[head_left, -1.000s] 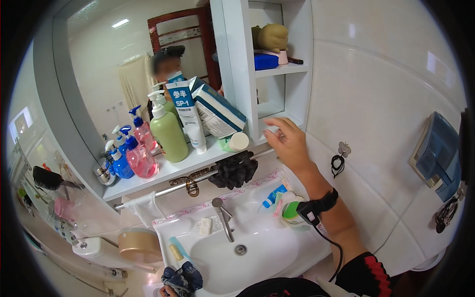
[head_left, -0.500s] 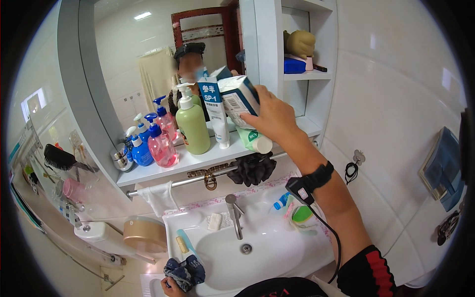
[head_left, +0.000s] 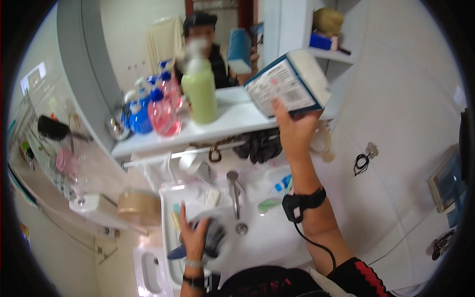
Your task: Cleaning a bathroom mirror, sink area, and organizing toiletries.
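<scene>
Your right hand [head_left: 298, 129] held the white and dark-blue boxy pack with a printed label and a plain white end [head_left: 284, 85], its thumb pressed on the label face and its fingers mostly hidden behind and beneath. The pack was up in front of the long white wall shelf [head_left: 231, 113], tilted, with its label toward you; you could not tell whether its lower edge touched the shelf.

The blue edge between label and white end sloped down to the right. Foreshortening made the true long axis hard to judge.

Your left hand [head_left: 194, 236] was well apart from the pack, which lay above it and to its right, so the right hand was plainly nearer. The left thumb and fingers were spread, just beside the crumpled grey and navy cloth [head_left: 215, 238] over the glossy white ceramic sink [head_left: 267, 232]. Blur hid whether hand and cloth touched.

Between the hands' sides, a blurred white tube [head_left: 199, 168] slanted left of the grey metal tap [head_left: 234, 193]; what supported it could not be made out. The pale green pump bottle [head_left: 202, 99] was upright on the shelf, left of the pack.
</scene>
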{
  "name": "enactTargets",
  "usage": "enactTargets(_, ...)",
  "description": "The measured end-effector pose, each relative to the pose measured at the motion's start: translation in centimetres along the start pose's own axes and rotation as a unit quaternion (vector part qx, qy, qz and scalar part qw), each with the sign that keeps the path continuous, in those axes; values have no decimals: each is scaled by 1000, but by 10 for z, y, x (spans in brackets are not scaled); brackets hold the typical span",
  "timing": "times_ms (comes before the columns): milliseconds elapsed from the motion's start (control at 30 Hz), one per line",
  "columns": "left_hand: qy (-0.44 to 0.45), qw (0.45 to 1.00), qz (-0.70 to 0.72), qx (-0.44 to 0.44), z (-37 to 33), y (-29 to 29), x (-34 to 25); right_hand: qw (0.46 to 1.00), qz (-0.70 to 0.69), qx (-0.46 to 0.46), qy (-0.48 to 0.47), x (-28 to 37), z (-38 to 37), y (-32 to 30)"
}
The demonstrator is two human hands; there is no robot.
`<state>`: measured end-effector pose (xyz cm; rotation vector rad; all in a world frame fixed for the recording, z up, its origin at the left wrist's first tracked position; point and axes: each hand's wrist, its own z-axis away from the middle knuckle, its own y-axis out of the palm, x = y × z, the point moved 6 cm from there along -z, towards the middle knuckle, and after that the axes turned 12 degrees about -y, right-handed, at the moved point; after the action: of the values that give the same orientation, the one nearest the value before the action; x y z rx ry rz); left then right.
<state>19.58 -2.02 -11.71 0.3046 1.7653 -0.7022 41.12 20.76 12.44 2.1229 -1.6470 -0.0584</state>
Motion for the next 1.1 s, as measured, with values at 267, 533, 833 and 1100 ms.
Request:
enactTargets(267,-231,910,313,141,-50,92,47,993,40,-20,107,1,5,-74)
enactTargets(533,-258,877,350,204,-27,107,60,970,199,2,139,-35,-28,-135)
enactTargets(833,-175,849,454,204,1,2,28,833,515,202,12,-51,-56,-64)
enactTargets(1100,-189,852,486,58,49,-118,94,921,153,245,262,-63,-38,-91)
